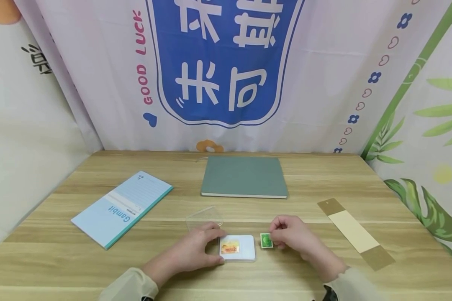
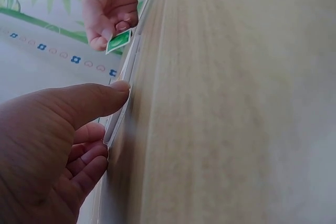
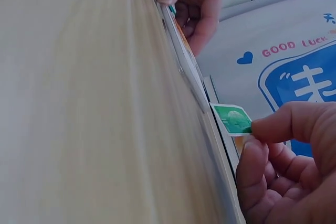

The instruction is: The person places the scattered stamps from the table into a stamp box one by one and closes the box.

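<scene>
My left hand (image 1: 197, 249) holds a small flat plastic case (image 1: 247, 248) by its left side, thumb at the near edge and fingers at the far edge. White backing fills the case, and an orange-and-yellow stamp (image 1: 230, 247) lies on its left half. Just right of the case, my right hand (image 1: 295, 237) pinches a green stamp (image 1: 266, 241) with a white border between thumb and finger. In the right wrist view the green stamp (image 3: 231, 119) is held by one edge, tilted. A clear plastic lid (image 1: 200, 217) rests behind my left hand, which partly covers it.
A grey-green book (image 1: 244, 176) lies at the back middle of the wooden table (image 1: 165, 288). To the left is a light blue notebook (image 1: 122, 209). A cream strip with brown ends (image 1: 354, 231) lies at the right. Printed curtains (image 1: 116, 75) hang around the table.
</scene>
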`<move>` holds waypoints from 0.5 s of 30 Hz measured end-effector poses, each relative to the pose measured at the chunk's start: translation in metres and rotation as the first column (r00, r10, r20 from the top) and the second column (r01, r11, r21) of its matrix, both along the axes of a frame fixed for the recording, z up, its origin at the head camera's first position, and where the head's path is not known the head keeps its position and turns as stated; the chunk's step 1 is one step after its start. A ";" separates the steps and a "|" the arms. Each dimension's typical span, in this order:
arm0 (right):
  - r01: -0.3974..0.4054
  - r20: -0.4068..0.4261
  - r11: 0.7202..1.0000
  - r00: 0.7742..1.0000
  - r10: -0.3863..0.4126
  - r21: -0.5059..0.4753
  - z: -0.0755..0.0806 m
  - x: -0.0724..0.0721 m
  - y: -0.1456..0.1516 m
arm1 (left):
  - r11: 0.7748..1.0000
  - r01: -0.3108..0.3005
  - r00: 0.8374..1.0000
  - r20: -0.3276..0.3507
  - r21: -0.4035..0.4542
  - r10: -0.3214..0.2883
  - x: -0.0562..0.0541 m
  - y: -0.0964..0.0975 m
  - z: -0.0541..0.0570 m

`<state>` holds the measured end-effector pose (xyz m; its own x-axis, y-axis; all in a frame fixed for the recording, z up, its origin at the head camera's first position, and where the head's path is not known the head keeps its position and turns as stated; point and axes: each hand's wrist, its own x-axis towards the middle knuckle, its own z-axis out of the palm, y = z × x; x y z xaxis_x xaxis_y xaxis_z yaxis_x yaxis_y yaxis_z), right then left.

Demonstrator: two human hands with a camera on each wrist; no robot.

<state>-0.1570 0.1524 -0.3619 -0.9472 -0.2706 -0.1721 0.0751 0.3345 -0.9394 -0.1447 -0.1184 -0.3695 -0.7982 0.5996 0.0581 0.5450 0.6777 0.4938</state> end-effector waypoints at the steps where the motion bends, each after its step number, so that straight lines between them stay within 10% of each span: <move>1: 0.005 0.012 1.000 1.000 -0.005 -0.007 0.000 0.000 -0.003 | 1.000 0.002 1.000 0.001 0.004 -0.002 0.000 0.000 0.000; 15: 0.019 0.035 0.999 0.999 -0.018 -0.029 -0.007 0.003 -0.033 | 1.000 -0.012 1.000 0.028 -0.004 0.012 -0.001 -0.001 -0.001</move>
<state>-0.1542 0.1193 -0.3685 -0.9457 -0.2584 -0.1970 0.1137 0.3048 -0.9456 -0.1458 -0.1195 -0.3703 -0.8066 0.5902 0.0332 0.5229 0.6861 0.5058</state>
